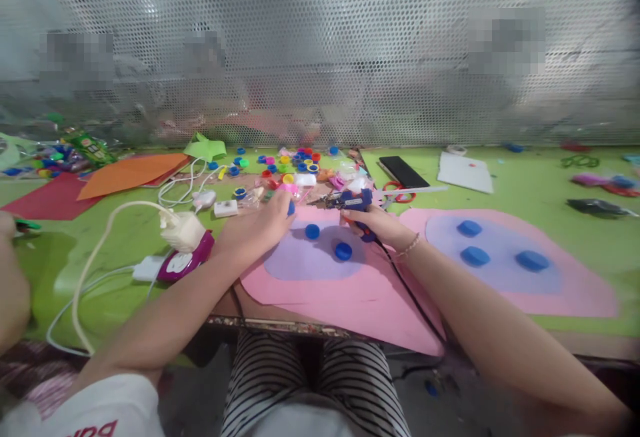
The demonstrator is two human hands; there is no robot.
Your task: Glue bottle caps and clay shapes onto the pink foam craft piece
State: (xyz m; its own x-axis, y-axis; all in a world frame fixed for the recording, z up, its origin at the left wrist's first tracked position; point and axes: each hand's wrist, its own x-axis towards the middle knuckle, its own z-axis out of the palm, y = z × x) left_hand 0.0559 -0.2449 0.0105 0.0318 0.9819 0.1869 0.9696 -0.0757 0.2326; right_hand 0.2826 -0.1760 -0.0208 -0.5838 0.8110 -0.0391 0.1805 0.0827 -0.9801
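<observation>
My right hand [373,224] is wrapped round the handle of a blue hot glue gun [361,200], whose nozzle points left. A white glue stick [420,190] juts out of its back. In my left hand [274,220] a blue bottle cap [291,208] is pinched, just left of the nozzle. Below both hands lies pink paper [320,294] with a lilac paper oval [290,267] on it. Two blue bottle caps, one upper [313,231] and one lower [343,251], sit on the oval.
To the right lies another pink paper [590,290] with three blue caps on lilac. Loose coloured caps [313,168], a black phone [404,172] and red-handled scissors [400,194] lie behind. A purple power strip [187,260] and cables stand left. Another person's arm [13,284] reaches in at far left.
</observation>
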